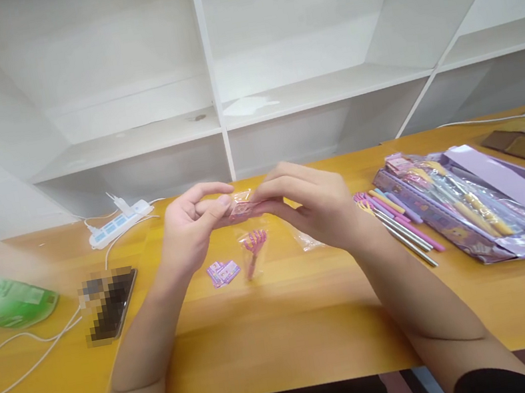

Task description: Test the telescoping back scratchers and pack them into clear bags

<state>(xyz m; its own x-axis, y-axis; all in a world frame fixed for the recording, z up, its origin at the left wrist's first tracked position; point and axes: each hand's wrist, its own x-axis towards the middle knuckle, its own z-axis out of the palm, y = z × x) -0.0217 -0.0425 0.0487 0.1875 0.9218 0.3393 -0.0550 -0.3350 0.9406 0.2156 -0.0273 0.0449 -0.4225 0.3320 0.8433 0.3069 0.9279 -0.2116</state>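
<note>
Over the middle of the table, my left hand and my right hand pinch a small pink-and-purple printed card with clear plastic between their fingertips. Just below them is a pink claw-shaped back scratcher in a clear bag. Whether that bag joins the plastic in my fingers, I cannot tell. A few purple printed cards lie in a small pile left of the scratcher. Under my right hand rests another piece of clear plastic.
At right, loose back scratchers with coloured handles lie beside a purple display box of bagged ones. On the left are a power strip, a phone, a white cable and a green package. White shelves rise behind.
</note>
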